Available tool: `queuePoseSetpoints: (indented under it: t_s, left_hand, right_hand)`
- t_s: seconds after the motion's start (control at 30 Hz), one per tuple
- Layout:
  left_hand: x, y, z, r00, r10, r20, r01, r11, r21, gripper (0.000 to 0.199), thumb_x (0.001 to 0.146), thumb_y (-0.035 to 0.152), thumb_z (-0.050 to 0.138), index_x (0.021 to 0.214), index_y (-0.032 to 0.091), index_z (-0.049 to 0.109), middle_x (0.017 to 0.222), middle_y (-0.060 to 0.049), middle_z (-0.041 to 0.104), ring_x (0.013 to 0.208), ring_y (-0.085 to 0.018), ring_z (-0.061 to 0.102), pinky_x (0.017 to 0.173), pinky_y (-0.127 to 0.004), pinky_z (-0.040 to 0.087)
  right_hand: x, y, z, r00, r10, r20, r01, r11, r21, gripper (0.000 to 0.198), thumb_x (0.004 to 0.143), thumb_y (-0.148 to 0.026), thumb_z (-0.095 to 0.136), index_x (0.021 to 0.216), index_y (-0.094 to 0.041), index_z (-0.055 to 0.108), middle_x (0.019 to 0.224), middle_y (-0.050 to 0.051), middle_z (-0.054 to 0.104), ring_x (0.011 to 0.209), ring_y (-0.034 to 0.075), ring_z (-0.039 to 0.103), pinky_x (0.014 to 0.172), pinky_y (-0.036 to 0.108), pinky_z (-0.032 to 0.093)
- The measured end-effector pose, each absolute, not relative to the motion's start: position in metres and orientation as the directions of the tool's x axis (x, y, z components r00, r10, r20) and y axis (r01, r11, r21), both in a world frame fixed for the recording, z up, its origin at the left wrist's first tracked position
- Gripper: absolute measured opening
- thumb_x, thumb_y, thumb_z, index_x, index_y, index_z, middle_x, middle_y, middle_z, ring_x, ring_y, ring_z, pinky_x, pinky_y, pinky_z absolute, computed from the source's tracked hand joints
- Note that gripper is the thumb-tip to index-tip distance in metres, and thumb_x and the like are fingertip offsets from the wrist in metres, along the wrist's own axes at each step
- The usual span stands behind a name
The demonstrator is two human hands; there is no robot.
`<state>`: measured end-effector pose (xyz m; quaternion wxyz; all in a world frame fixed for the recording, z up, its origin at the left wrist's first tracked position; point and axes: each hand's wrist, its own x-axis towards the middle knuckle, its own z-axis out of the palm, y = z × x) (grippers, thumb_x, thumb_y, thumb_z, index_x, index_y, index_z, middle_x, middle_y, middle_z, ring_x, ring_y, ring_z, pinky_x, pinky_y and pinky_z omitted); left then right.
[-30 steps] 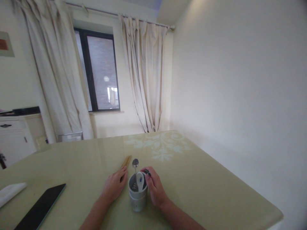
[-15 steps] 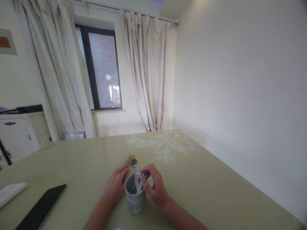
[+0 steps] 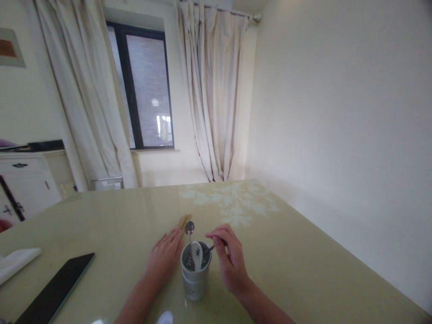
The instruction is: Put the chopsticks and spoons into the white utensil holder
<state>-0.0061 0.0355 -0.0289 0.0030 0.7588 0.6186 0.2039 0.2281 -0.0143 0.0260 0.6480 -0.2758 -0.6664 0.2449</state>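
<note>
Head view: right hand (image 3: 232, 263) pinches a dark slim utensil (image 3: 209, 249) at the rim of the grey cup (image 3: 195, 285).

Cup upright on the table (image 3: 303, 270), metal spoon (image 3: 189, 227) and white spoon (image 3: 196, 257) standing in it. Right hand just right of the cup, thumb and fingertips nearly together on the utensil, which slants over the rim; its lower end seems to be inside, kind unclear. Left hand (image 3: 164, 254) close on the cup's left, fairly flat over chopsticks (image 3: 184, 221) that point out beyond the cup; cannot tell whether it grips them. Risks, my judgement: a sideways pull on the utensil could tip the cup, as neither hand clearly braces it; crowding could snag the white spoon; a light pinch could slip; a shifting left palm could scatter the chopsticks.
</note>
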Motion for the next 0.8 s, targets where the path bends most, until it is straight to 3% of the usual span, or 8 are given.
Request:
queuePoseSetpoints:
  t_s: [0.07,0.13,0.27,0.37,0.47,0.63,0.8]
  left_hand:
    - [-0.006,0.034,-0.025,0.117,0.912,0.394,0.894,-0.269,0.357,0.048,0.102,0.033,0.037,0.132,0.022,0.072,0.144,-0.01,0.072,0.14,-0.026,0.063,0.124,-0.045,0.043]
    - [-0.004,0.032,-0.019,0.041,0.905,0.424,0.802,-0.283,0.525,0.049,0.103,0.04,0.035,0.126,0.021,0.074,0.133,-0.011,0.077,0.128,-0.026,0.07,0.114,-0.043,0.052]
    - [0.006,0.023,-0.006,-0.024,0.951,0.307,0.496,-0.255,0.83,0.063,0.098,0.063,0.037,0.114,0.015,0.075,0.096,-0.011,0.081,0.089,-0.026,0.076,0.083,-0.038,0.062]
    - [0.016,0.016,0.001,0.049,0.98,0.191,0.355,-0.196,0.914,0.073,0.091,0.079,0.041,0.105,0.017,0.078,0.086,-0.009,0.078,0.08,-0.024,0.073,0.073,-0.035,0.06]
    - [0.026,0.01,0.004,0.095,0.987,0.129,0.271,-0.151,0.951,0.074,0.088,0.085,0.045,0.105,0.02,0.078,0.091,-0.01,0.079,0.087,-0.027,0.074,0.077,-0.037,0.061]
    - [0.039,0.009,0.001,0.098,0.985,0.139,0.217,-0.158,0.963,0.071,0.085,0.082,0.053,0.116,0.021,0.072,0.104,-0.01,0.08,0.098,-0.029,0.074,0.089,-0.042,0.062]
    - [0.046,0.016,-0.014,0.049,0.99,0.131,0.099,-0.135,0.986,0.082,0.082,0.082,0.058,0.134,0.02,0.057,0.099,-0.009,0.076,0.085,-0.025,0.075,0.075,-0.037,0.061]
  right_hand:
    - [0.234,-0.011,0.032,0.183,0.738,0.649,-0.083,0.67,-0.738,0.031,0.109,-0.044,0.056,0.102,-0.023,0.077,0.086,0.004,0.065,0.072,0.016,0.06,0.063,0.028,0.049]
    - [0.243,-0.003,0.036,0.356,0.774,0.524,-0.22,0.614,-0.758,0.037,0.104,-0.054,0.061,0.1,-0.021,0.076,0.081,0.002,0.063,0.062,0.014,0.055,0.055,0.026,0.044]
    - [0.256,0.016,0.031,0.515,0.795,0.322,-0.338,0.533,-0.776,0.047,0.091,-0.064,0.074,0.101,-0.019,0.076,0.081,0.003,0.066,0.063,0.014,0.057,0.057,0.027,0.046]
    - [0.254,0.027,0.018,0.414,0.872,0.262,-0.378,0.426,-0.822,0.052,0.081,-0.066,0.082,0.1,-0.018,0.078,0.079,0.004,0.071,0.068,0.017,0.063,0.063,0.03,0.052]
    - [0.242,0.029,0.006,0.241,0.939,0.246,-0.415,0.329,-0.848,0.053,0.076,-0.063,0.087,0.103,-0.019,0.078,0.084,0.006,0.076,0.077,0.021,0.071,0.072,0.034,0.058]
    - [0.226,0.025,-0.003,0.145,0.954,0.264,-0.378,0.3,-0.876,0.053,0.077,-0.063,0.087,0.106,-0.02,0.078,0.092,0.008,0.079,0.085,0.024,0.075,0.085,0.041,0.061]
    - [0.226,0.024,-0.005,0.072,0.963,0.259,-0.333,0.268,-0.904,0.055,0.078,-0.066,0.085,0.105,-0.018,0.079,0.094,0.01,0.081,0.089,0.027,0.076,0.09,0.045,0.061]
